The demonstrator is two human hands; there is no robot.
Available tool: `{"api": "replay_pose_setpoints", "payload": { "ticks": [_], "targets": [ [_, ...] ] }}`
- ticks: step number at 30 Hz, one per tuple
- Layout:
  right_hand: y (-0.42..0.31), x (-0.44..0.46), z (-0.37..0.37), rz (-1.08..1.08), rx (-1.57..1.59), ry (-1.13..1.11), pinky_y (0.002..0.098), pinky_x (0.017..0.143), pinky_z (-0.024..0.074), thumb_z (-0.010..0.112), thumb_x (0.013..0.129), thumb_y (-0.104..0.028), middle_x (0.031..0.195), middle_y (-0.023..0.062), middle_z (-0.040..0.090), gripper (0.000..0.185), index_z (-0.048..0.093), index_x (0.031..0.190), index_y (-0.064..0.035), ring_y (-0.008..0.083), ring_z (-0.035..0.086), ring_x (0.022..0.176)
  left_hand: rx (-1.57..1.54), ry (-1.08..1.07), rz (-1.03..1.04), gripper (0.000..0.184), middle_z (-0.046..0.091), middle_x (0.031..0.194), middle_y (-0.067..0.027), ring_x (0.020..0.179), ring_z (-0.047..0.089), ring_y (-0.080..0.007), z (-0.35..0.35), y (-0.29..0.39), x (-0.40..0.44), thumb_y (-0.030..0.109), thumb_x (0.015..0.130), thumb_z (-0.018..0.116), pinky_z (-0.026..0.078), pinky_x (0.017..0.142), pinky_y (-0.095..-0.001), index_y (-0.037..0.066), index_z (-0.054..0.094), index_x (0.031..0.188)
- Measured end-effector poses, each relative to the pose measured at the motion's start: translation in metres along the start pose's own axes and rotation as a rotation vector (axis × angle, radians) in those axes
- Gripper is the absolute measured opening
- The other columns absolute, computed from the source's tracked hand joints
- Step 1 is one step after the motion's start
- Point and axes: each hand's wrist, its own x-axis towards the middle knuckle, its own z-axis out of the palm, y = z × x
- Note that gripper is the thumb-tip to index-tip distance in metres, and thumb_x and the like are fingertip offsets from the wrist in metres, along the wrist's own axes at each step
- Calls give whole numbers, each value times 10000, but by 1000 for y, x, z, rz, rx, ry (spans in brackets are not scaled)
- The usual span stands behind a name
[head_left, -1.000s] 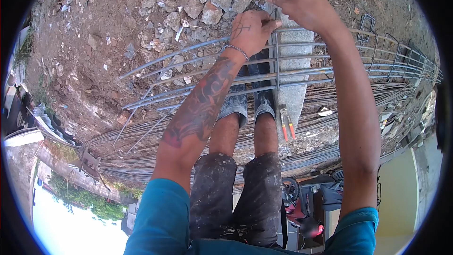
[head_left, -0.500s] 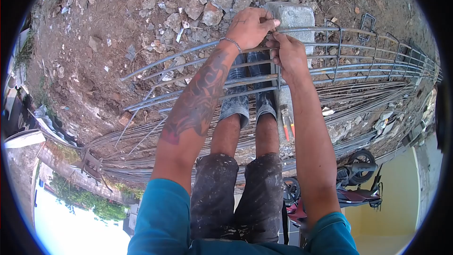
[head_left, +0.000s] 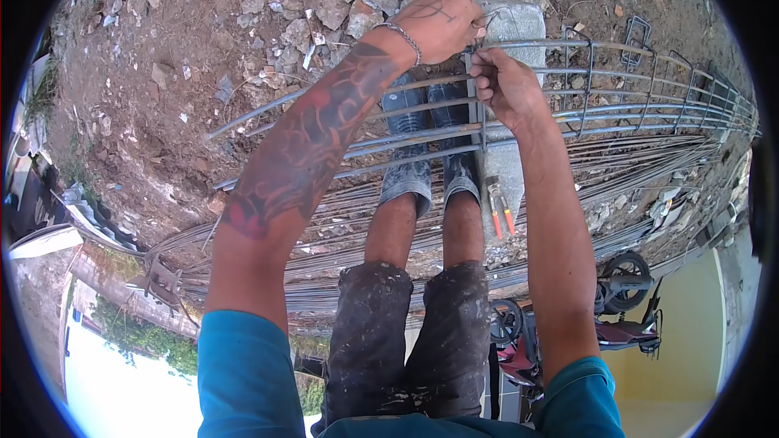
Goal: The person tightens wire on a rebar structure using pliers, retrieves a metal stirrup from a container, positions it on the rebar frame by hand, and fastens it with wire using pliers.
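My left hand (head_left: 445, 23) is closed at the top end of a steel stirrup (head_left: 477, 113), by the uppermost long bar. Fine wire seems to stick out beside its fingertips. Just below and to the right, my right hand (head_left: 505, 85) pinches at the same corner, its fingers curled; what it holds is too small to make out. Long steel bars (head_left: 552, 134) run crosswise under both hands, over a grey concrete block (head_left: 519, 26). Pliers with red and yellow handles (head_left: 501, 211) lie on the concrete below the bars.
More stirrups (head_left: 588, 85) stand around the bars at the right, and a loose one (head_left: 635, 40) lies on the soil. Bundled thin rods (head_left: 324, 276) cross below. Broken stones (head_left: 331, 12) lie at the top. Motorcycles (head_left: 625, 282) stand at the lower right.
My right hand came down from above the block to the bar corner beside my left hand. My left hand has since shifted slightly up, its wrist turned and forearm swung left.
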Motion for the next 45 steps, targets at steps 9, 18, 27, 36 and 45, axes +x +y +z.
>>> {"api": "replay_pose_setpoints", "payload": {
  "ticks": [9, 18, 27, 36, 45],
  "targets": [
    [5, -6, 2, -62, 5, -16, 224, 508, 410, 573, 919, -157, 774, 42, 597, 181, 611, 929, 20, 88, 475, 581, 432, -224, -44, 228, 633, 822, -235, 815, 626, -387, -28, -6, -5, 182, 851, 580, 489, 761, -432, -36, 635, 886],
    [9, -5, 1, -75, 53, -26, 229, 524, 402, 518, 944, -154, 780, 50, 593, 200, 579, 959, 36, 88, 466, 590, 468, -145, 82, 453, 587, 1168, -245, 1079, 589, -323, -31, 63, 13, 275, 766, 644, 470, 921, -399, -29, 609, 1099],
    [7, -3, -2, -97, 57, -80, 220, 489, 370, 507, 936, -125, 739, 34, 557, 180, 592, 909, 32, 87, 442, 564, 396, -194, -83, 238, 657, 787, -205, 770, 650, -371, -2, 40, 0, 218, 784, 591, 510, 707, -432, 13, 686, 858],
    [-11, 9, -8, 60, -30, -92, 239, 459, 340, 562, 886, -171, 663, 4, 520, 185, 590, 799, -10, 85, 393, 506, 19, 243, -244, 168, 628, 747, -186, 692, 608, -391, 50, 17, -48, 192, 881, 570, 477, 611, -446, 53, 660, 850],
    [-55, 12, 19, -331, -1293, 8, 326, 561, 473, 642, 777, -333, 589, 141, 609, 366, 685, 728, 28, 203, 586, 560, -302, 728, -499, 180, 616, 777, -250, 737, 594, -450, 122, 65, -42, 132, 905, 507, 456, 641, -462, 17, 645, 928]
  ]
}}
